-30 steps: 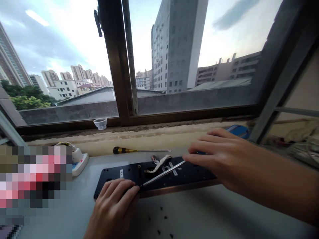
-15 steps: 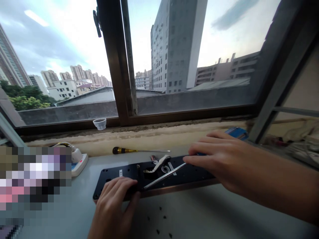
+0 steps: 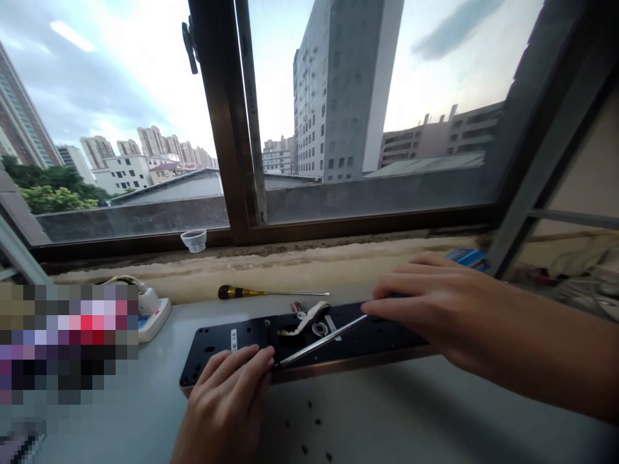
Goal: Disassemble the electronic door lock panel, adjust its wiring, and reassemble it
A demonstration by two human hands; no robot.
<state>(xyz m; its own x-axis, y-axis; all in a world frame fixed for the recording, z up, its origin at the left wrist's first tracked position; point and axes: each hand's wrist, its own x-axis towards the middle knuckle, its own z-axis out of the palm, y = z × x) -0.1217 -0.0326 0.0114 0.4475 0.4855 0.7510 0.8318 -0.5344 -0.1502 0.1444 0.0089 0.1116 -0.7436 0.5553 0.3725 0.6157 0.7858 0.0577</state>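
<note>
A long black panel with a copper-coloured near side lies across the table. White wrapped wiring and a round fitting show near its middle. My left hand grips the panel's near left edge, fingers over the top; the thumb is mostly hidden. A screwdriver is in my closed right hand, which covers most of its blue handle. Its silver shaft slants down left across the panel, the tip beside my left fingertips at the near edge. Whether the tip touches a screw cannot be seen.
Behind the panel lies a second screwdriver with a yellow and black handle. Several small dark pieces are scattered on the near table. A power strip stands left, a clear plastic cup on the sill, and a blue item behind my right hand.
My right hand has shifted slightly right, and the screwdriver with it. My left fingers have moved a little right, closer to the screwdriver tip. The panel stays in place.
</note>
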